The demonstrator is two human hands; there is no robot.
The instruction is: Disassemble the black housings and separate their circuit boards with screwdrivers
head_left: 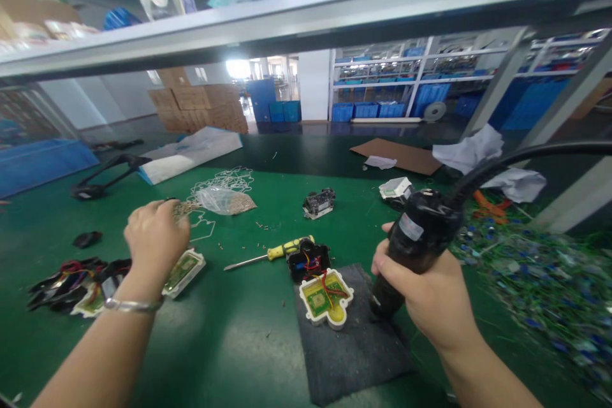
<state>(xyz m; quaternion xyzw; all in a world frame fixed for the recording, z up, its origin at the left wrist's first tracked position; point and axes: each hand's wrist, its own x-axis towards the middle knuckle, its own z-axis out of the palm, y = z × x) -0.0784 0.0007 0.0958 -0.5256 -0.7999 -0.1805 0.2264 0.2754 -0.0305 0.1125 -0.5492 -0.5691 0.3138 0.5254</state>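
My right hand (430,299) is wrapped round a black electric screwdriver (414,236), its thick cable running off to the right. The tool's lower end points down over a dark mat (354,363). Beside it on the mat lies an opened white housing with a green circuit board (318,299), wired to a black shell (306,261). My left hand (157,236) is raised at the left with fingers curled together; whatever they hold is hidden. Under and beside that wrist sit another white-cased circuit board (184,273) and black shells with wires (71,287).
A yellow-handled screwdriver (289,247) lies mid-table near loose screws (261,225). Behind are a plastic bag of small parts (229,201) and a black-and-white unit (319,203). A heap of green-wired parts (540,293) covers the right side. A shelf beam (287,16) crosses overhead.
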